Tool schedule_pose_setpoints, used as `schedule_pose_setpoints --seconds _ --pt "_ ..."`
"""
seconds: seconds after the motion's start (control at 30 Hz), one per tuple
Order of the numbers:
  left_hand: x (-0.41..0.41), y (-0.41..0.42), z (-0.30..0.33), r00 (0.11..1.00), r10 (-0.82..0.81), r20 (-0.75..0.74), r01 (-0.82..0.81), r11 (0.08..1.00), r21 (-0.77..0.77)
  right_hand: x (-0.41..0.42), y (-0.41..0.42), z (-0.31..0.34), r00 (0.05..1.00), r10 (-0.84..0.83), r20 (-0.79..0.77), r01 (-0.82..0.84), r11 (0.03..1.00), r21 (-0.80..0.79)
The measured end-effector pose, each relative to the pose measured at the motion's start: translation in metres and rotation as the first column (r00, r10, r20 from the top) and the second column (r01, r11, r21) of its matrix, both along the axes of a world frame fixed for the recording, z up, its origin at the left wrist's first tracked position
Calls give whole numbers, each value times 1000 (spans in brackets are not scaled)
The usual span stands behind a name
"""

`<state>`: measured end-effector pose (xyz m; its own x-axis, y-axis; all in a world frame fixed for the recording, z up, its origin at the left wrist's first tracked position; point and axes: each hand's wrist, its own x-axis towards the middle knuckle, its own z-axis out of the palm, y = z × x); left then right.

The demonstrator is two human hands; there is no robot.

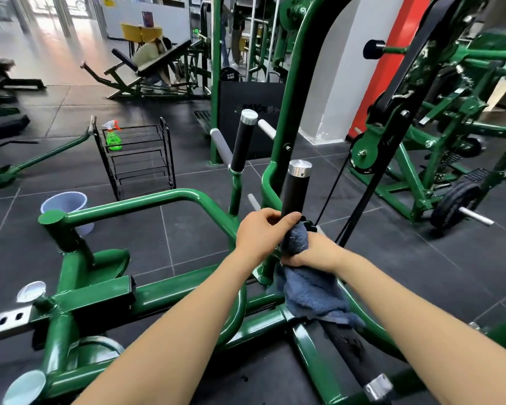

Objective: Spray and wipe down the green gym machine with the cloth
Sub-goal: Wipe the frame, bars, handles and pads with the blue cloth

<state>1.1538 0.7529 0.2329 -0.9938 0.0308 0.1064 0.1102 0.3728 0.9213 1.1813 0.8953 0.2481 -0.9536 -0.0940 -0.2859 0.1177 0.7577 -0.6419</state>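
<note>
the green painted steel gym machine [158,200] fills the lower half of the view, its tubes running left, right and up around a black rubber-tiled floor [187,247]. well apart on the left stands a black wire rack [164,159], and beside its foot a pale lilac plastic bucket [67,203] sits just behind one green tube. the blue terry cloth [310,296] hangs from the base of a black foam-covered upright handle with a chrome cap [297,188], draped down onto the frame below. the green translucent spray bottle with a white and orange trigger [113,138] rests on the rack's top shelf, so the spraying looks finished for this part, or set aside. the left hand [262,232] is curled round the lower handle, steadying it; the right hand [313,252] is clamped on the bunched cloth against the handle's base. judging from this, wiping is under way at one handle, with the second handle and long tubes likely left. room is tight between the uprights, cable and frame, but open floor lies to the left.
</note>
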Motion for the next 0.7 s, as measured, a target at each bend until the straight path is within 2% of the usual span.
schedule_pose_setpoints --seconds 0.03,0.1,0.17,0.27,0.33,0.43,0.5,0.6,0.67,0.7 --pt "-2 -2 1 1000 -26 7 26 1000 -2 -2 2 3 997 -24 67 30 996 -83" --pt "-4 -4 2 998 -58 14 58 998 -5 0 3 4 989 -82 119 99 985 -144" --pt "-5 -5 2 998 -63 10 63 998 -5 5 -2 2 987 -161 27 163 981 -102" --pt "-2 -2 -1 1000 -28 1 28 1000 -1 16 -15 -9 951 -226 -212 252 962 104" --pt "-1 -1 -2 1000 -18 -3 18 1000 0 25 -24 -15 884 -223 -411 355 893 277" --pt "-2 -3 0 999 -46 16 46 999 1 38 -36 -24 791 25 -611 404 730 552" --pt "-3 -4 2 998 -61 28 61 998 -1 47 -43 -21 790 140 -597 385 645 660" --pt "-3 -4 3 998 -53 28 53 999 1 51 -60 -13 926 144 -350 249 466 849" --pt "-3 -3 2 998 -51 23 51 999 -4 47 -65 -1 968 105 -228 152 475 867" --pt "-4 -4 1 999 -45 21 45 999 -5 42 -64 6 984 72 -161 100 526 844"
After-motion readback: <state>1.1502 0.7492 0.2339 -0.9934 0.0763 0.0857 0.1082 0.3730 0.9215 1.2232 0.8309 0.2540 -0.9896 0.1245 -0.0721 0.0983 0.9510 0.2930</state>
